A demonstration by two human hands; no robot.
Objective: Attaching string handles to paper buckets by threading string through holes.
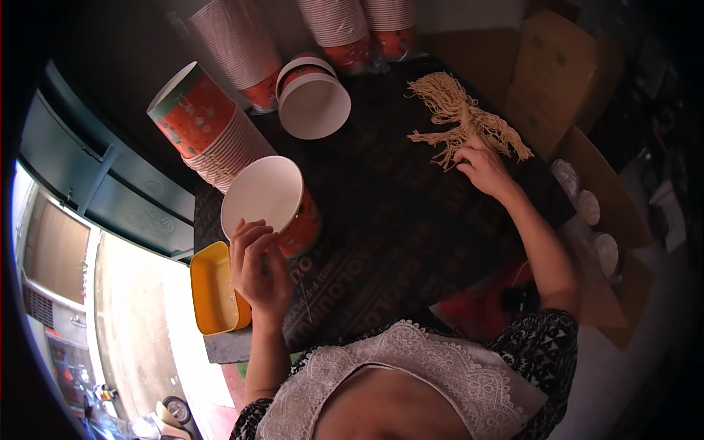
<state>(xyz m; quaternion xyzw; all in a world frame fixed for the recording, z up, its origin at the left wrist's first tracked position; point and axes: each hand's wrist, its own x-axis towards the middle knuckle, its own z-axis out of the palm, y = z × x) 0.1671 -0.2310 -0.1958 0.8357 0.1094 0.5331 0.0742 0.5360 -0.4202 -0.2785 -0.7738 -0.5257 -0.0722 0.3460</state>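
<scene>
My left hand (260, 268) is raised in front of a large paper bucket (303, 227), its fingers loosely bent and apart, overlapping the near rim. I see nothing held in it, and cannot tell whether it touches the bucket. The bucket is white inside and orange-red outside, with a small hole below its rim. At the far right of the dark table, my right hand (484, 169) has its fingers closed on the near side of a loose bundle of beige cords (469, 110). Its fingertips are partly hidden among the strands.
A nested bucket stack (198, 110) leans at the left; other buckets (315, 106) lie behind it. Wrapped stacks (334, 29) line the back. A yellow tray (209, 293) sits at the left table edge (227, 350). Cardboard boxes (550, 70) and an open carton (609, 191) flank the right.
</scene>
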